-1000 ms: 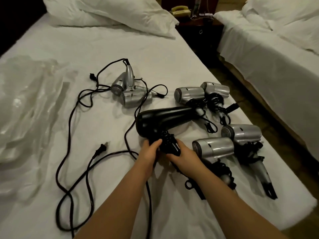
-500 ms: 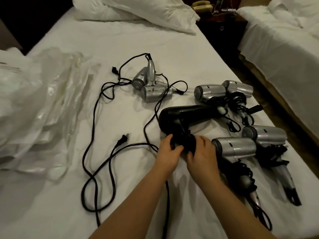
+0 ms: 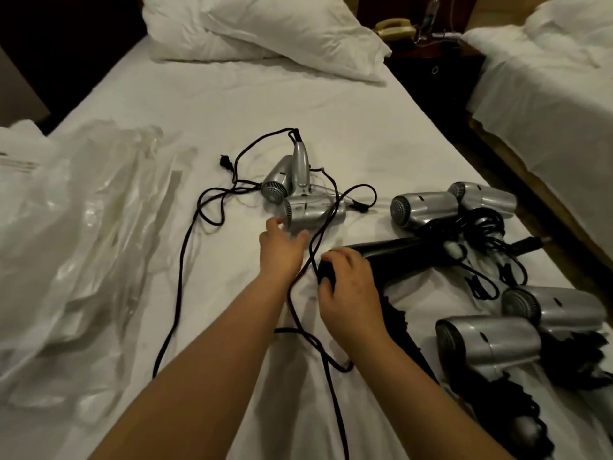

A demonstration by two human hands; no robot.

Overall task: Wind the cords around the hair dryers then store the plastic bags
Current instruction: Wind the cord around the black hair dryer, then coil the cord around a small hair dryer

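A black hair dryer [image 3: 394, 255] lies on the white bed, and my right hand [image 3: 348, 287] rests on its rear end, fingers curled over it. My left hand [image 3: 280, 247] is open, fingers spread, just in front of a silver dryer [image 3: 315, 212] whose cord is loose. A second unwound silver dryer [image 3: 293, 171] lies behind it. Loose black cords [image 3: 185, 263] trail across the sheet; one runs between my hands. Several silver dryers with wound cords [image 3: 428, 207] [image 3: 487, 341] lie at the right. Clear plastic bags [image 3: 76, 234] are heaped at the left.
Pillows [image 3: 262, 31] lie at the head of the bed. A dark nightstand [image 3: 434, 68] with a phone [image 3: 394, 28] stands between this bed and a second bed [image 3: 547, 104] at the right. The bed's right edge runs close beside the wound dryers.
My left hand let go of the black dryer's handle and moved forward to the silver dryer. My right hand shifted onto the black dryer's body. The view has shifted left and nearer.
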